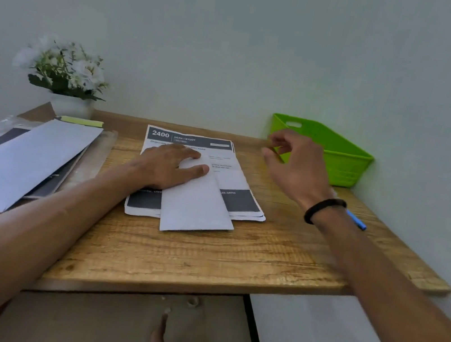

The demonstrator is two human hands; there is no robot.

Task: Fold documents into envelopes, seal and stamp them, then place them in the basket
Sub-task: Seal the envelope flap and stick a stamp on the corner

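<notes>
A stack of printed documents (232, 177) with dark header bars lies in the middle of the wooden table (205, 253). A white envelope (197, 210) lies across the stack, pointing toward me. My left hand (170, 165) rests flat on the envelope's far end and the papers, fingers straight. My right hand (296, 161) hovers above the table to the right of the stack, fingers loosely curled, holding nothing. Behind it, the green basket (344, 157) stands at the back right against the wall.
A pile of white envelopes (22, 159) in clear wrapping lies at the left, with a yellow-green pad (81, 121) behind it. A white pot of flowers (64, 77) stands at the back left. A blue pen (356, 220) lies near the right edge.
</notes>
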